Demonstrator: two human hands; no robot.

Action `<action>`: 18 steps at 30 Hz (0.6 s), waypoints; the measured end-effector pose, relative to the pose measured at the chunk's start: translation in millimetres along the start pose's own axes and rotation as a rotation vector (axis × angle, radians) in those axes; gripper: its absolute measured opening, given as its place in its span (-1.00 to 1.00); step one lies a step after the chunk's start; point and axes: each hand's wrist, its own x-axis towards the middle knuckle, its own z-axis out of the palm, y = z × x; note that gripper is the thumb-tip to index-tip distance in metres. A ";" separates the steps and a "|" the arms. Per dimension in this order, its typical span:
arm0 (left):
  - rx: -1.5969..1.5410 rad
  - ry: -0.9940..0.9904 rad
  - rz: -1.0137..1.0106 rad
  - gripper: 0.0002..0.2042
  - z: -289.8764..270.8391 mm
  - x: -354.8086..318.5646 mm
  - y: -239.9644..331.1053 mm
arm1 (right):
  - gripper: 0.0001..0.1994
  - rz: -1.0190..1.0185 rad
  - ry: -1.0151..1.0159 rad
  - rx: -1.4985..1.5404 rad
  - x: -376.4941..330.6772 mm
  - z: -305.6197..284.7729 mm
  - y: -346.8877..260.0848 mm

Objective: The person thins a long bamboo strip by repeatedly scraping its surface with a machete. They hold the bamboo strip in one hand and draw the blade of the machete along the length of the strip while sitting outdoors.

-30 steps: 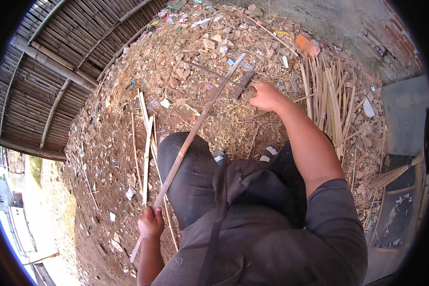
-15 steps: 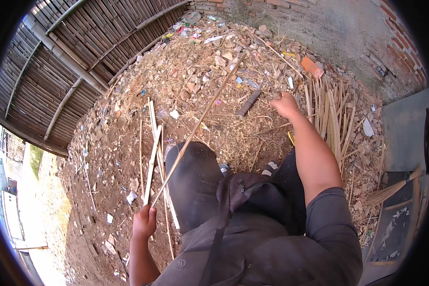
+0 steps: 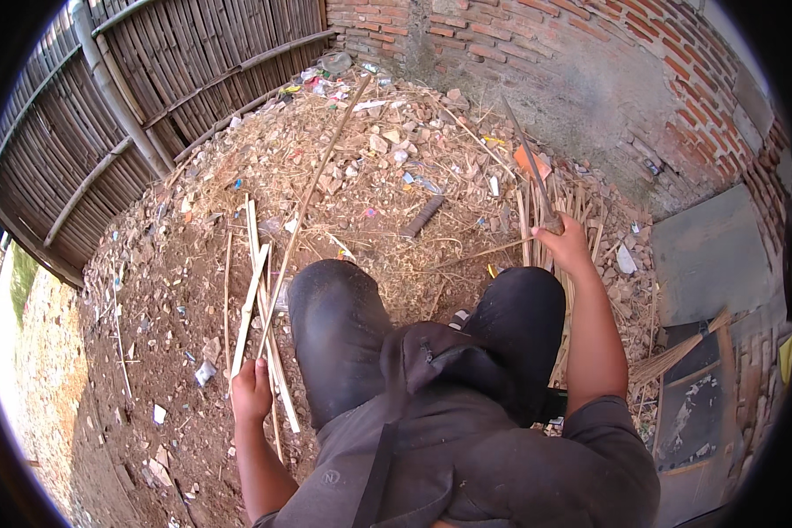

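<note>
My left hand (image 3: pixel 252 390) is closed around the lower end of a long thin bamboo strip (image 3: pixel 312 189). The strip slants up and away past my left knee, its far end over the rubble. My right hand (image 3: pixel 569 248), beyond my right knee, grips the handle of a long, narrow, dark-bladed knife (image 3: pixel 524 145) that points up toward the wall. Split pale bamboo strips (image 3: pixel 253 304) lie on the soil by my left leg. More bamboo strips (image 3: pixel 597 216) lie in a bundle on the right, partly behind my right hand and knee.
A dark ribbed rod-like piece (image 3: pixel 424 216) lies on dry straw ahead. Broken stones and litter (image 3: pixel 387 141) spread toward the brick wall (image 3: pixel 546 62). A bamboo fence (image 3: pixel 202 70) stands at left. Grey panels (image 3: pixel 713 255) and a stick broom (image 3: pixel 682 348) are on the right.
My right hand has moved right and closer to me, and the knife blade now shows upright. The strip in my left hand points more steeply away. The view has shifted, showing more wall.
</note>
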 end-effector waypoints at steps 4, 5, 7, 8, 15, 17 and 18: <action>-0.141 0.101 0.029 -0.53 6.2 1.3 -9.1 | -0.67 0.143 0.014 0.023 -51.1 -45.5 14.0; -0.125 0.111 0.031 -0.53 4.4 0.9 -8.0 | -0.69 0.096 0.055 0.013 -58.7 -52.4 24.9; -0.101 0.134 0.018 -0.53 4.6 2.5 -7.3 | -0.71 0.046 0.093 0.005 -70.9 -58.8 36.2; -0.097 0.133 0.011 -0.53 4.7 2.3 -6.1 | -0.71 0.083 0.113 0.090 -79.1 -61.3 39.2; -0.071 0.170 0.049 -0.51 -0.8 1.7 28.2 | -0.75 0.096 0.139 0.201 -96.5 -56.7 66.5; -0.057 0.173 0.035 -0.51 0.5 3.1 28.3 | -0.75 0.129 0.108 0.204 -97.1 -51.5 76.4; -0.055 0.169 0.027 -0.52 0.5 4.0 32.4 | -0.75 0.139 0.105 0.212 -98.3 -48.6 79.2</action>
